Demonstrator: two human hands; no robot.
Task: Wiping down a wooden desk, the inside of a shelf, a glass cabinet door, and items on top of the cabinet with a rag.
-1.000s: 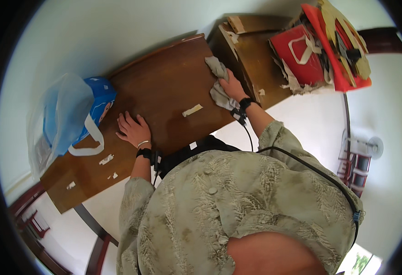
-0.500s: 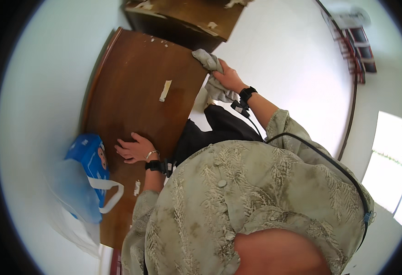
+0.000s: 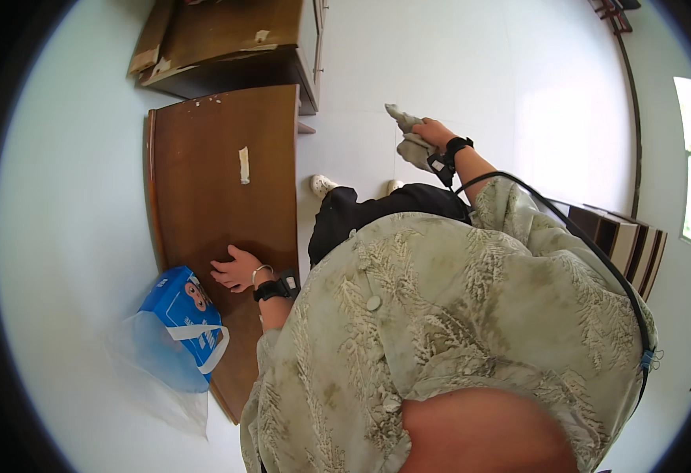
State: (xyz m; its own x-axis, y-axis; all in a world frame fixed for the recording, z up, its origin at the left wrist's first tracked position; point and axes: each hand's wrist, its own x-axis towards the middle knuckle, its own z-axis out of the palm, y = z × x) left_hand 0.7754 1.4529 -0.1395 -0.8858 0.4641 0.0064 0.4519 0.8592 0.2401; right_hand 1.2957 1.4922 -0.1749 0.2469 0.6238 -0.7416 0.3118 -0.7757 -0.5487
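A grey-green cloth [image 3: 415, 148] hangs bunched from my right hand [image 3: 435, 134], held in the air over the pale floor, off to the right of the brown wooden desk [image 3: 196, 181]. My left hand [image 3: 237, 269] rests on the desktop with its fingers spread, holding nothing. A strip of pale torn residue [image 3: 244, 165] is stuck to the middle of the desktop. Just left of my left hand stands a blue box [image 3: 182, 303] with a cartoon figure and a white strap handle.
Clear plastic wrapping [image 3: 172, 394] hangs by the blue box. Beyond the desk stands a brown cabinet [image 3: 235, 27] with peeling patches. White residue bits lie at the desk's far edge. A striped shelf unit [image 3: 617, 240] is at the right. A black cable [image 3: 554, 206] runs along my right side.
My right hand has lifted the cloth away from the desk's far right edge, out over the floor. My left hand stays on the desktop. The view has turned and shifted.
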